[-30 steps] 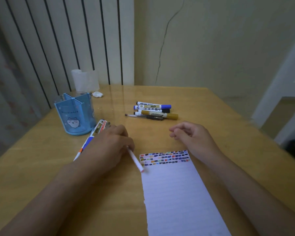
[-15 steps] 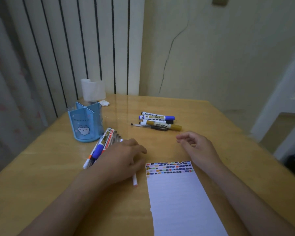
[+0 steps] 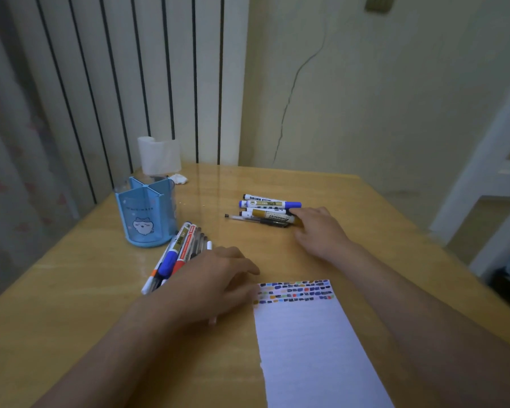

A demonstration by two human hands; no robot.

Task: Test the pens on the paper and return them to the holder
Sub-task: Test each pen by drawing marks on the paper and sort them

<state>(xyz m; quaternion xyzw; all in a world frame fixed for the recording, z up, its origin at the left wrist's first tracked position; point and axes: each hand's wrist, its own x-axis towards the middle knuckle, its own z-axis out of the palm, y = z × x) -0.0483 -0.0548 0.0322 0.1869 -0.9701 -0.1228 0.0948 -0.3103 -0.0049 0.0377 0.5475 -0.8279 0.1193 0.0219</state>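
Four pens (image 3: 270,212) lie in a small far cluster on the table (image 3: 71,284), their long axes running left to right, side by side. The right hand (image 3: 318,231) is at the right end of that cluster, its fingertips on or around the cap end of the gold marker (image 3: 273,215); whether they have closed on it or only touch it I cannot tell, since the hand hides that end. Because the pens run crosswise to the forearm, the likely pickup is a pinch at the right end, and the right hand is plainly the nearer one. A second bunch of pens (image 3: 177,254) lies near left, angled from near-left to far-right, just beside the holder (image 3: 145,216), which stands upright and looks empty. The left hand (image 3: 215,281) rests flat over the near end of that bunch, fingers loosely spread, with a white pen tip (image 3: 212,320) showing beneath the palm. Nearest, the paper (image 3: 306,348) carries rows of coloured test marks along its far edge.
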